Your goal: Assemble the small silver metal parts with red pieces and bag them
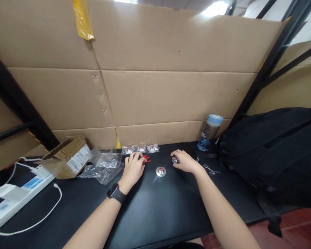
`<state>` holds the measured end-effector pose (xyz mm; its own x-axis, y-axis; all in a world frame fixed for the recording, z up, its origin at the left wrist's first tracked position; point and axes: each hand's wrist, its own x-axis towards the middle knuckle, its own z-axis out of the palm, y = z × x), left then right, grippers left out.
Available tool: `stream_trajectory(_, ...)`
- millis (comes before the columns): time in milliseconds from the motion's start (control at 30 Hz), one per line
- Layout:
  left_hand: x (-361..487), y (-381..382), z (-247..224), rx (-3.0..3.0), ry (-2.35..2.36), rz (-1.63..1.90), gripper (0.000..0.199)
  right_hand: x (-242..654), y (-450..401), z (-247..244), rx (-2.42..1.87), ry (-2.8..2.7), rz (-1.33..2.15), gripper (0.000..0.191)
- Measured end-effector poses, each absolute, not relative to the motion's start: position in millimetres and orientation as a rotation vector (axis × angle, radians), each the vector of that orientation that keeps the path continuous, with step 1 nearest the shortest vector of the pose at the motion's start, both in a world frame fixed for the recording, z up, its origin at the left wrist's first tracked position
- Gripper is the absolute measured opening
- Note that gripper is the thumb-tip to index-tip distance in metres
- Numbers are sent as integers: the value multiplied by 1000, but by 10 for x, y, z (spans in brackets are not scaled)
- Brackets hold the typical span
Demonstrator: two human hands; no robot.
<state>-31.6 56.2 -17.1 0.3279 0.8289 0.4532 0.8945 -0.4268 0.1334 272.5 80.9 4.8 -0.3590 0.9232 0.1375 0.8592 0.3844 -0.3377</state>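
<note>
My right hand (184, 162) has its fingers closed round a small shiny metal piece (175, 159), just above or on the black tabletop; the fingers hide part of it. Left of it lies a silver metal disc (161, 171) with a raised centre and a reddish spot. My left hand (133, 168), with a dark watch on the wrist, rests on the table with fingers bent and apart. A bundle of red cord (146, 159) lies beside its fingertips; whether they touch it I cannot tell. Behind that hand, several similar discs in clear packets (141, 149) stand in a row.
Crumpled clear plastic bags (103, 166) and an open cardboard box (67, 157) lie left, near a white power strip (23, 193) with cables. Right are a blue-lidded bottle (209, 133), a small keychain (211, 170) and a black backpack (272, 152). A cardboard wall (155, 97) closes the back.
</note>
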Motion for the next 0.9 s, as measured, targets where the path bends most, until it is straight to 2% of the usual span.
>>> stream_trajectory(67,-332,570,-183,-2448,-1602,-666,17,2780,849,3,-1629,-2346,288,48)
stream_trajectory(167,-319,569,-196,-2459,-1599,-654,14,2794,876,-23,-1649,-2343,323,40)
stream_trajectory(333,-248,588,-239,-2476,-1526,-750,25,2780,855,-6,-1624,-2301,300,29)
stream_trajectory(400,-225,604,-266,-2502,-1474,-769,22,2793,844,-6,-1613,-2289,284,27)
stream_trajectory(567,-197,607,-294,-2570,-1441,-805,9,2845,829,11,-1615,-2230,300,29)
stream_trajectory(667,-171,580,-266,-2591,-1443,-851,8,2806,819,64,-1541,-2196,306,32)
stream_trajectory(800,-125,550,-201,-2665,-1566,-1054,14,2573,764,149,-1199,-2127,494,37)
stream_trajectory(900,-103,549,-175,-2738,-1662,-1372,17,2309,669,187,-1041,-2060,609,43)
